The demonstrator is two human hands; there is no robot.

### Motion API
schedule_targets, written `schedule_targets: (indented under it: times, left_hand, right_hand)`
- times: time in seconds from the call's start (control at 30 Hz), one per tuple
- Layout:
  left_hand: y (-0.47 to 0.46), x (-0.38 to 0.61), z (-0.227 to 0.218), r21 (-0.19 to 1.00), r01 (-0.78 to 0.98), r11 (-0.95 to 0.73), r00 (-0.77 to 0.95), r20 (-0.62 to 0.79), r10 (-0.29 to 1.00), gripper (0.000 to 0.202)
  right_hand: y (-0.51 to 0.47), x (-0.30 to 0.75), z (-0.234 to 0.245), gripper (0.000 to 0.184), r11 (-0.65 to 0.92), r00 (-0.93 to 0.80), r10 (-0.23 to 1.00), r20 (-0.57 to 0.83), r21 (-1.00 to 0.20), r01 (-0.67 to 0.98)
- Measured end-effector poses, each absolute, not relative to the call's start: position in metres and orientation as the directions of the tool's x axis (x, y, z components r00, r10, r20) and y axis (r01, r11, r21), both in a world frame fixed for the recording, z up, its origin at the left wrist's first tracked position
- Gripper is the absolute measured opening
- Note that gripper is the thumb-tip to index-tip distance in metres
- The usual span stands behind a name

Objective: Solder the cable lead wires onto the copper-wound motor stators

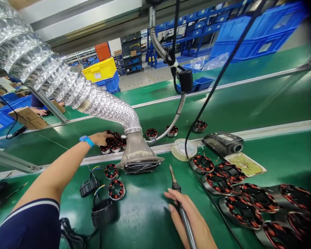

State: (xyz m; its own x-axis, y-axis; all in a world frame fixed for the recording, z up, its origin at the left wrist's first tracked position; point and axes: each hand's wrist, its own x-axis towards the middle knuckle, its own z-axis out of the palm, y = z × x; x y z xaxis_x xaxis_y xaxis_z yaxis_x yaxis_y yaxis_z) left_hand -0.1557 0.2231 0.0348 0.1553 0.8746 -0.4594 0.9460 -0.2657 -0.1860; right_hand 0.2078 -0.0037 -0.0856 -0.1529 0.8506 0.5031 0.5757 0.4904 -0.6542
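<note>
My left hand [101,139], with a blue wristband, reaches to the far belt. Its fingers bend down onto a motor stator in a tight cluster of stators [115,145]; the fingertips are partly hidden. My right hand [189,212] is closed round a soldering iron [182,211], whose tip points up and away over the green bench. Left of the iron lie two stators [116,189] with coloured wires leading to black round housings [103,211]. Between my hands sits the fume extraction hood [140,155], its grille facing me.
At right stand several more stators [243,209], a roll of clear tape [184,149], a black-grey holder [224,143] and a yellowish sponge [245,164]. A black cable [212,93] hangs across the bench. The silver duct [93,97] slants overhead. Another person's hand [40,111] is far left.
</note>
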Motion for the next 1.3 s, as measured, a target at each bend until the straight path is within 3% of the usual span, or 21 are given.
schedule_targets:
  times: [0.17, 0.3, 0.4, 0.6, 0.73, 0.87, 1.0, 1.1, 1.13, 1.23, 1.3]
  left_hand:
    - [0.222, -0.168, 0.027, -0.213, 0.963, -0.165, 0.039, -0.494, 0.868, 0.079]
    - [0.216, -0.185, 0.027, -0.156, 0.984, -0.091, 0.013, -0.440, 0.898, 0.048]
    - [0.205, -0.201, 0.030, -0.129, 0.991, 0.013, -0.065, -0.403, 0.913, 0.037]
    - [0.178, -0.227, 0.045, -0.112, 0.971, 0.210, -0.235, -0.308, 0.922, 0.038]
    - [0.153, -0.229, 0.090, -0.147, 0.956, 0.252, -0.279, -0.208, 0.937, 0.053]
    - [0.103, -0.212, 0.156, -0.151, 0.987, 0.056, -0.080, -0.157, 0.984, 0.049]
    - [0.032, -0.164, 0.195, -0.157, 0.886, -0.437, 0.435, -0.048, 0.899, 0.040]
    - [-0.006, -0.094, 0.190, -0.045, 0.698, -0.715, 0.710, -0.086, 0.699, 0.051]
    - [-0.012, -0.065, 0.183, 0.025, 0.616, -0.787, 0.779, -0.163, 0.605, 0.051]
    - [-0.010, 0.018, 0.145, 0.278, 0.430, -0.859, 0.859, -0.420, 0.294, 0.043]
    - [0.003, 0.061, 0.112, 0.321, 0.349, -0.880, 0.874, -0.450, 0.183, 0.040]
  right_hand:
    - [-0.004, 0.204, -0.077, 0.026, 0.552, -0.167, 0.803, 0.572, -0.610, 0.568]
    - [-0.002, 0.206, -0.069, 0.025, 0.547, -0.144, 0.804, 0.577, -0.622, 0.560]
    - [0.000, 0.209, -0.065, 0.026, 0.532, -0.106, 0.806, 0.582, -0.636, 0.559]
    - [-0.006, 0.207, -0.065, 0.026, 0.555, -0.117, 0.797, 0.593, -0.640, 0.532]
    - [-0.014, 0.205, -0.059, 0.029, 0.588, -0.125, 0.776, 0.618, -0.638, 0.498]
    - [-0.016, 0.207, -0.048, 0.031, 0.642, -0.099, 0.728, 0.678, -0.624, 0.444]
    - [-0.014, 0.213, -0.037, 0.035, 0.655, -0.017, 0.701, 0.713, -0.633, 0.413]
    - [-0.020, 0.224, -0.021, 0.035, 0.598, 0.166, 0.714, 0.680, -0.716, 0.361]
    - [-0.024, 0.231, -0.013, 0.034, 0.551, 0.261, 0.728, 0.634, -0.767, 0.329]
    - [-0.044, 0.261, 0.014, 0.031, 0.457, 0.484, 0.709, 0.513, -0.857, 0.239]
    - [-0.062, 0.288, 0.026, 0.033, 0.416, 0.564, 0.649, 0.510, -0.859, 0.298]
